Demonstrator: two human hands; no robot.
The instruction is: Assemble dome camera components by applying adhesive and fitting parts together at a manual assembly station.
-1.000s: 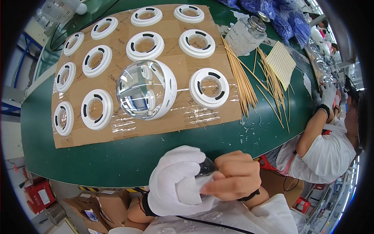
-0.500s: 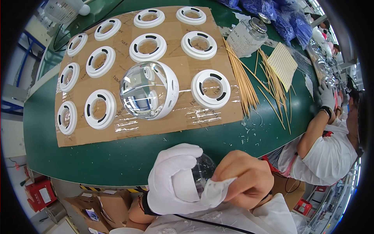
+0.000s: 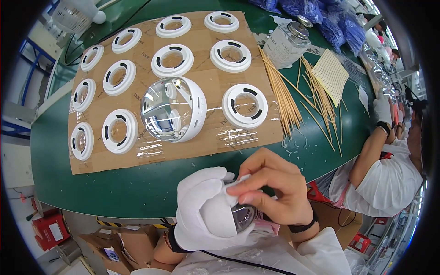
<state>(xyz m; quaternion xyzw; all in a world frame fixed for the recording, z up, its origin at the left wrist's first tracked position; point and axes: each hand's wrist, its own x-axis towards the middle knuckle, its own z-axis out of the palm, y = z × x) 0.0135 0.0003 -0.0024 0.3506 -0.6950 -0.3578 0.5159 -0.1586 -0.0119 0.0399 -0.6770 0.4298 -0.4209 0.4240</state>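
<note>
My left hand (image 3: 189, 211), in a white glove, is wrapped round a small dome unit (image 3: 219, 217) with a white body and a clear, dark-looking dome. Its dome side points to the right, toward my bare right hand (image 3: 277, 190). Thumb and fingers of that hand pinch a white cloth (image 3: 232, 187) at the dome's upper edge; part of the dome is hidden behind them. Beyond my hands, a larger dome unit (image 3: 195, 110) with a white housing and clear shiny dome lies tilted on a cardboard sheet (image 3: 183, 153).
Several white rings (image 3: 246, 123) with black pads lie in rows on the cardboard. Wooden sticks (image 3: 286, 101), a glass jar with metal lid (image 3: 286, 46), a yellow dotted sheet (image 3: 330, 75) and blue plastic bags (image 3: 341, 30) occupy the right. A co-worker (image 3: 373, 183) sits at right.
My right hand has moved up and left with the cloth, from the dome's lower side to its upper edge. My left hand keeps its hold, and the dome's lower part now shows.
</note>
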